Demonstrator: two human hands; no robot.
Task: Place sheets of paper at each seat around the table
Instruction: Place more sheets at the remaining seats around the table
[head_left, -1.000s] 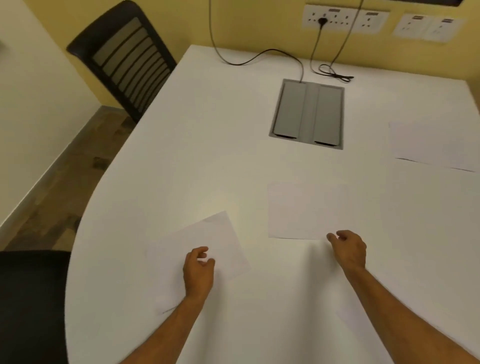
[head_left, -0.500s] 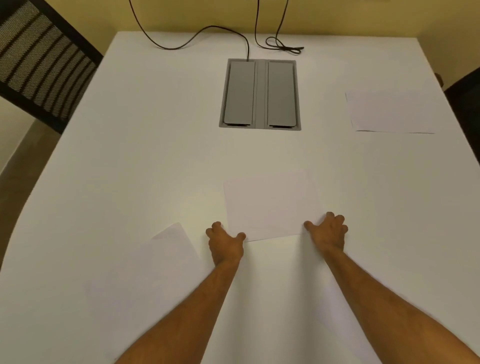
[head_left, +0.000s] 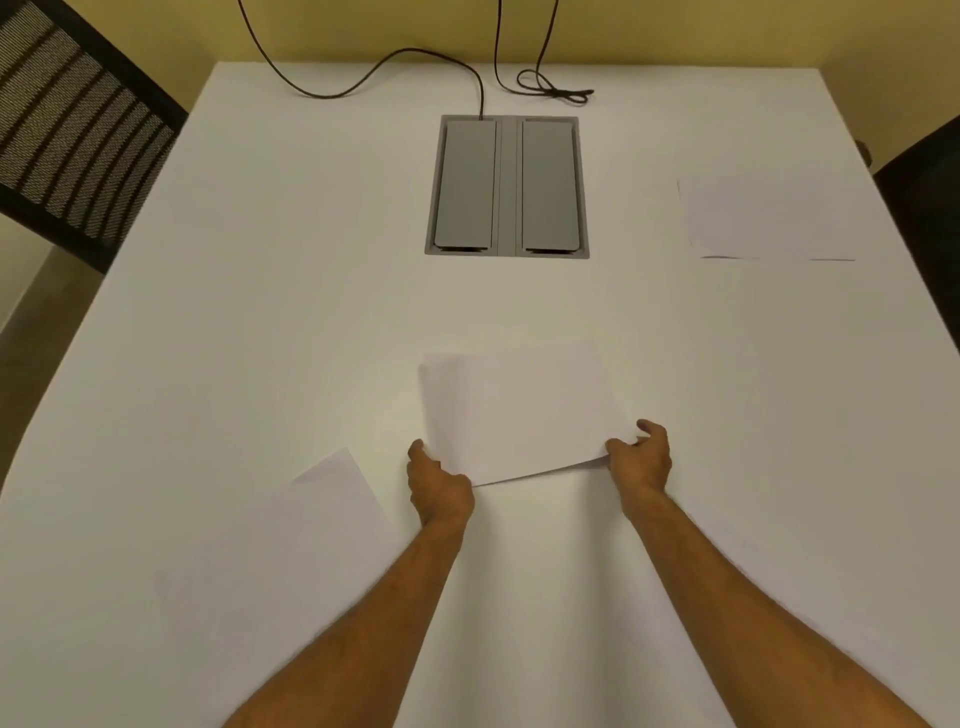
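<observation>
A small stack of white paper sheets (head_left: 519, 410) lies in the middle of the white table (head_left: 260, 312). Its near edge is lifted off the surface. My left hand (head_left: 439, 483) grips the near left corner and my right hand (head_left: 641, 457) pinches the near right corner. A single sheet (head_left: 291, 545) lies flat at the near left, at an angle. Another single sheet (head_left: 763, 218) lies flat at the far right by the table's edge.
A grey cable box (head_left: 506, 187) is set into the table's centre, with black cables (head_left: 395, 67) running from it to the wall. A black mesh chair (head_left: 72, 130) stands at the far left. Part of a dark chair (head_left: 930, 208) shows at the right edge.
My left hand left the near-left sheet and moved to the central stack. Both hands closed on its near corners and raised that edge, tilting the stack slightly.
</observation>
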